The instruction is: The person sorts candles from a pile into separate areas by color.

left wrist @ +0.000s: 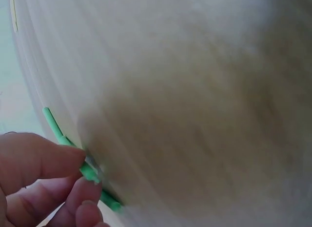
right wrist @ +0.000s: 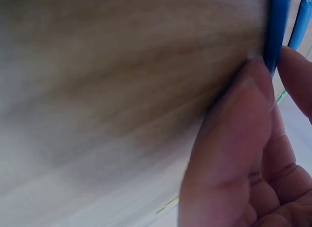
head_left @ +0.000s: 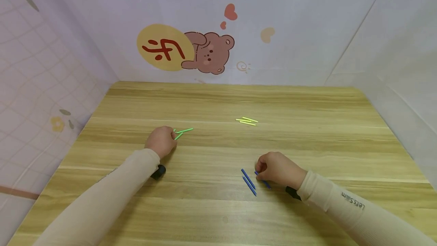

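At the left of the table, my left hand point(head_left: 161, 141) pinches a thin green stick point(left wrist: 88, 172) between thumb and fingertips, as the left wrist view shows. Other green sticks point(head_left: 186, 130) lie against it, partly hidden behind the fingers. My right hand point(head_left: 280, 170) is right of centre, nearer the front, and pinches a thin blue stick point(right wrist: 277, 29) between thumb and finger. Its far end lies low over the wood. Just left of that hand, two more blue sticks point(head_left: 248, 179) lie side by side on the table, slanting alike.
Several thin yellow sticks point(head_left: 247, 121) lie in a small bunch farther back on the wood-grain table point(head_left: 211, 215). A white backdrop point(head_left: 300, 7) with a printed bear point(head_left: 213, 54) rises behind the table's back edge, and pale sheets hang on both sides.
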The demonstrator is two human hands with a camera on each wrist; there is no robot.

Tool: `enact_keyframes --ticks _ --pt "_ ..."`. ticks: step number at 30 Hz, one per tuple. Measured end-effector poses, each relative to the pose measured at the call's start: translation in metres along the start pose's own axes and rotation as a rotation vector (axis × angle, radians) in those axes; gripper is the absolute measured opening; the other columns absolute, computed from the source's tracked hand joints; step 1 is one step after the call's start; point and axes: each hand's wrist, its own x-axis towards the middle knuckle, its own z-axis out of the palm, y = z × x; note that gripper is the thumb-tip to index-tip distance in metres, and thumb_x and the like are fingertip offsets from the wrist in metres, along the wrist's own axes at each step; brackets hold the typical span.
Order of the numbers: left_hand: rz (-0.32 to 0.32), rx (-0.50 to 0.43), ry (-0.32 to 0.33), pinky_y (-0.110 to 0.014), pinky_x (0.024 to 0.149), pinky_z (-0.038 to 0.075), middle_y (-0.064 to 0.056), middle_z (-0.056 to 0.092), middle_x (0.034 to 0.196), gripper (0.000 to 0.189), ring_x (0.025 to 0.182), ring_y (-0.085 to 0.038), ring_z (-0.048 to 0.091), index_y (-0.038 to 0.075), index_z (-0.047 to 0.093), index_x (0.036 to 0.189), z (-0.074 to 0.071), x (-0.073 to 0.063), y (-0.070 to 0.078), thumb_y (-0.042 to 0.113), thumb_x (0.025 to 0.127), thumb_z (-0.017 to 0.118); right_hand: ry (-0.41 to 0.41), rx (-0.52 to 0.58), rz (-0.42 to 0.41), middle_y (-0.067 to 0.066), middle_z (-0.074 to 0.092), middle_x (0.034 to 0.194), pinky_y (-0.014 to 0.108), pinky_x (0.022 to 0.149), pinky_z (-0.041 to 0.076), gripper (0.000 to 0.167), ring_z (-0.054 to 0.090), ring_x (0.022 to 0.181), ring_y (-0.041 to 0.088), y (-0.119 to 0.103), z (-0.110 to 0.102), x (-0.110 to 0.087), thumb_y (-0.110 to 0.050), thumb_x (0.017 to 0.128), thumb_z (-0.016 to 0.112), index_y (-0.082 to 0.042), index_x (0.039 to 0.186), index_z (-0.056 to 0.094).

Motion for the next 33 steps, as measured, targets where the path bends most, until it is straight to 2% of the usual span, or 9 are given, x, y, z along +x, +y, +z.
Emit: enact_keyframes --ticks 7,22,33 --pt "0.003 -0.010 0.005 -0.029 0.059 0.041 -0.010 0.065 0.086 0.003 0.067 -0.020 0.051 0.002 0.063 0.087 -0.0004 -0.0001 -0.0013 0.005 0.088 0.062 -0.001 0.004 0.002 -0.008 0.059 0.071 0.027 0.065 0.044 0.015 0.050 0.066 0.008 0.0009 0.0006 -0.0002 -0.008 0.074 0.078 -0.014 0.074 0.065" --pt "-0.004 -0.020 0.006 -0.029 0.057 0.040 -0.011 0.066 0.089 0.004 0.067 -0.020 0.050 0.002 0.063 0.087 -0.0011 -0.0013 0.0010 0.004 0.089 0.061 0.002 -0.009 -0.016 -0.009 0.058 0.069 0.026 0.063 0.043 0.012 0.049 0.065 0.007 0.0009 0.0012 -0.0004 -0.006 0.075 0.075 -0.014 0.074 0.066" --pt "0.013 -0.020 0.030 -0.030 0.057 0.041 -0.009 0.064 0.081 0.004 0.066 -0.021 0.051 0.003 0.061 0.083 -0.0023 -0.0023 0.0000 0.002 0.086 0.062 0.005 -0.024 -0.016 -0.008 0.057 0.070 0.026 0.063 0.043 0.012 0.049 0.064 0.008 0.0000 0.0011 -0.0007 -0.004 0.075 0.074 -0.013 0.074 0.065"
